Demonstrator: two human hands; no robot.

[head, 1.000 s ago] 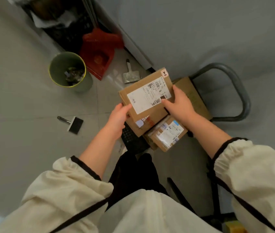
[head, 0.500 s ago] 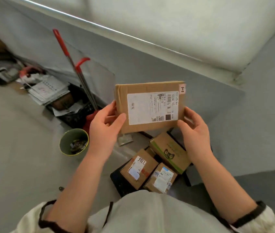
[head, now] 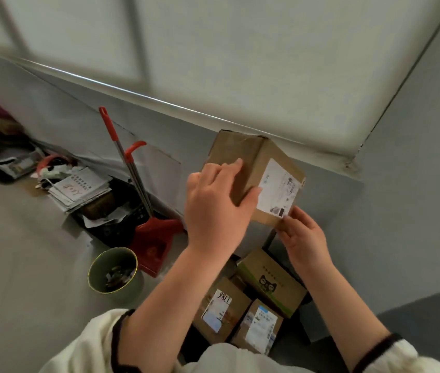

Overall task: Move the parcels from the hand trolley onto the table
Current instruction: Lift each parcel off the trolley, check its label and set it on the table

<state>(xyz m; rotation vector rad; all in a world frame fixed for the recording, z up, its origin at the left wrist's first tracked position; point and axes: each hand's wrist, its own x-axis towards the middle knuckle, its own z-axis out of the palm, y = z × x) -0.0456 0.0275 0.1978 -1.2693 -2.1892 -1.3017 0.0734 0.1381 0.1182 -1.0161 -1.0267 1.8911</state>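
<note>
I hold a brown cardboard parcel (head: 256,170) with a white shipping label up in front of me, turned so one corner edge faces me. My left hand (head: 216,208) grips its left side and top. My right hand (head: 303,235) pinches its lower right corner. Below, three more parcels lie on the dark trolley deck: one with a green stripe and a cat face (head: 270,281), one with handwritten digits on its label (head: 221,309) and a smaller labelled one (head: 257,328). No table is in view.
A green bin (head: 113,273) with scraps stands on the floor to the left. A red dustpan (head: 154,238) with a long handle leans by the wall. Stacked papers (head: 78,189) and a dark crate lie further left. A grey wall (head: 402,224) rises on the right.
The parcel has turned from label-facing to corner-on and shifted right. My left hand moved onto its top and side, and my right hand slid down to its lower corner. The view tilted upward.
</note>
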